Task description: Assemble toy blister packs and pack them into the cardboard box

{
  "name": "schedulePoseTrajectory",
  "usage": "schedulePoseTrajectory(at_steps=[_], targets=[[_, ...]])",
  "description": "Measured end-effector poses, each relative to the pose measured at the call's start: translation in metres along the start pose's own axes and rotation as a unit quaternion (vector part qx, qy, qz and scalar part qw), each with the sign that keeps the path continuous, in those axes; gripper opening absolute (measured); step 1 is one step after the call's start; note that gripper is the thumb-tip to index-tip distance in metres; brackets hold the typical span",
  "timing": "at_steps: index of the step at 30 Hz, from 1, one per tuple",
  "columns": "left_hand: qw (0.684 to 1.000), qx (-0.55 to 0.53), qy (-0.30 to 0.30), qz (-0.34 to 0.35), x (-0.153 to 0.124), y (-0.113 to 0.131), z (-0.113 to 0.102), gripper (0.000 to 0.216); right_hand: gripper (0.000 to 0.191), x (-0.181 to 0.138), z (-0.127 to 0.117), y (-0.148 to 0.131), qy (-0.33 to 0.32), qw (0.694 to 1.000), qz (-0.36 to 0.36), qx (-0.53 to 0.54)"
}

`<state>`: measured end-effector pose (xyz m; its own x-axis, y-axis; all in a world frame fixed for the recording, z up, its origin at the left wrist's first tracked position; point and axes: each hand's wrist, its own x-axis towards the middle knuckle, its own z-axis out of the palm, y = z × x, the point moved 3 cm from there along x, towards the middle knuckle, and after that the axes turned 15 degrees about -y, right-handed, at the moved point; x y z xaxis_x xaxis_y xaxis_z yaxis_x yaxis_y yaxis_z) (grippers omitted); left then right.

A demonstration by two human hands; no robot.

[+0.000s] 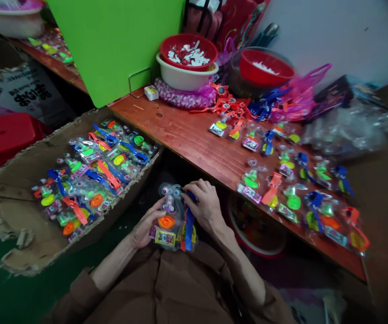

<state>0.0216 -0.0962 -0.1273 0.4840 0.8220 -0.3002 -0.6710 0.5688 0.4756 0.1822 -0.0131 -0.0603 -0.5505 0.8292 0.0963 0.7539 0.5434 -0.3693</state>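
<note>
In front of my lap I hold a clear plastic blister tray (pixel 179 225) with small toys in it: two eyeballs at the top, an orange round piece (pixel 166 221), a small printed packet (pixel 165 238) and a blue strap (pixel 189 225). My left hand (pixel 148 225) grips the tray's left side, the thumb lying over its front. At the upper right, my right hand (pixel 203 204) has its fingers closed at the top of the blue strap. What exactly its fingertips pinch is partly hidden.
Left of me, a torn cardboard box (pixel 28 180) holds many filled blister packs. More packs lie along the wooden table (pixel 180 130) at right. Behind are red bowls (pixel 189 42) of white pieces, orange straps (pixel 229 105) and a green panel (pixel 113 40).
</note>
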Motion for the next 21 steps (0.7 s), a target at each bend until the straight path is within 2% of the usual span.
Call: schedulePoseTrajectory(at_steps=[9,13,15,19,21], targets=[[0.999,0.018,-0.025,-0.009,0.004,-0.002,-0.001,0.067,0.011,0.013,-0.001,-0.001,-0.020,1.000,-0.018,0.009],[0.999,0.018,-0.019,-0.025,0.003,-0.006,-0.001,0.069,0.013,0.020,-0.001,-0.003,-0.032,0.999,-0.030,0.020],[1.000,0.013,-0.014,-0.021,0.003,-0.008,-0.002,0.068,0.013,0.021,-0.004,-0.001,-0.015,0.998,-0.034,0.049],[1.000,-0.003,-0.009,-0.009,0.004,-0.008,-0.002,0.068,0.012,0.010,-0.012,0.007,0.059,0.994,-0.002,0.092],[1.000,-0.007,-0.010,0.000,0.005,-0.008,-0.002,0.066,0.014,0.001,-0.008,0.008,0.062,0.995,0.009,0.083]])
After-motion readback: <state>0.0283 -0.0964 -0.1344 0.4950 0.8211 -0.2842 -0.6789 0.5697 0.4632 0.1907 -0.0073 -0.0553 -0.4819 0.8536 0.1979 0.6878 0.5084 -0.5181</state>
